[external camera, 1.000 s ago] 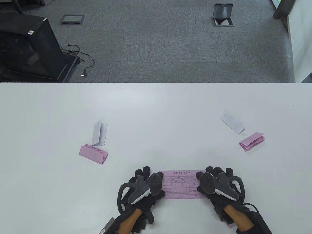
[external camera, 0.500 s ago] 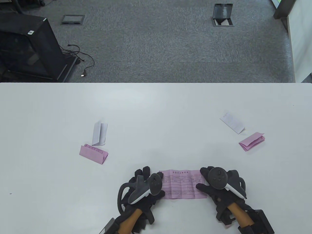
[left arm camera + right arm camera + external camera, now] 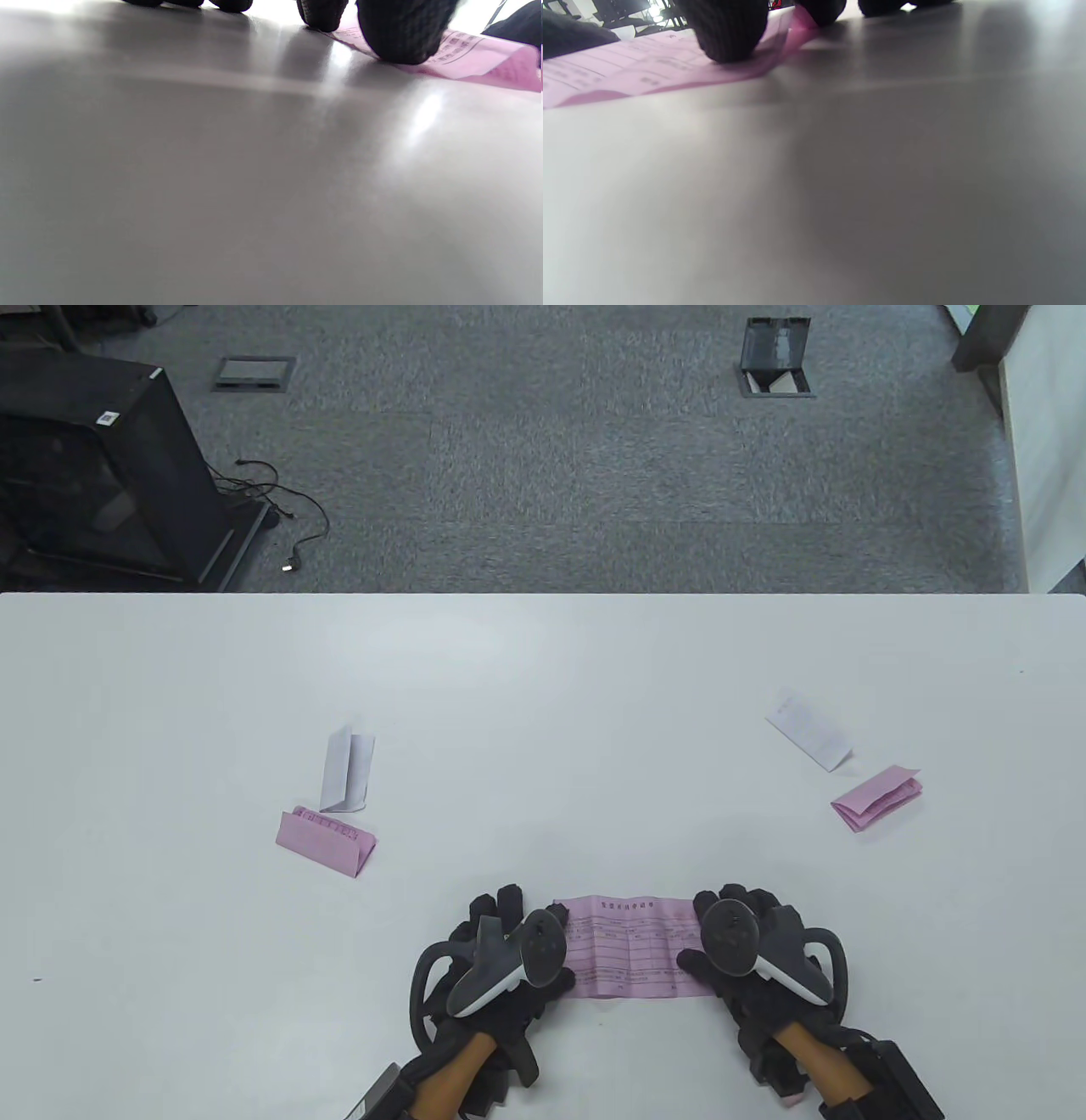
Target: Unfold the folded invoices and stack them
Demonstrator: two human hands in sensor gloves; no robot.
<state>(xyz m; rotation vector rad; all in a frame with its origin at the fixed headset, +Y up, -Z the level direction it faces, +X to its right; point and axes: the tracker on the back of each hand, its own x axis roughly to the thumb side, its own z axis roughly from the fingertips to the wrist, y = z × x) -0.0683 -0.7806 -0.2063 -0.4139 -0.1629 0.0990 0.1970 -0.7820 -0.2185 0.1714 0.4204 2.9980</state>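
An unfolded pink invoice [image 3: 632, 946] lies print-side up near the table's front edge, slightly bowed along its creases. My left hand [image 3: 543, 942] rests flat with its fingers pressing the sheet's left end. My right hand [image 3: 708, 929] presses the right end. In the left wrist view a fingertip [image 3: 398, 38] sits on the pink sheet [image 3: 479, 55]. In the right wrist view a fingertip [image 3: 725, 34] presses the sheet [image 3: 628, 72] to the table. Neither hand grips anything.
A folded white invoice [image 3: 346, 770] and a folded pink one [image 3: 327, 841] lie at the left. A folded white invoice [image 3: 808, 731] and a folded pink one [image 3: 876, 798] lie at the right. The white table [image 3: 543, 687] ends at its far edge, with carpet beyond.
My right hand has slid a little to the left onto the sheet's right end, and the sheet now bows slightly. My left hand has not moved.
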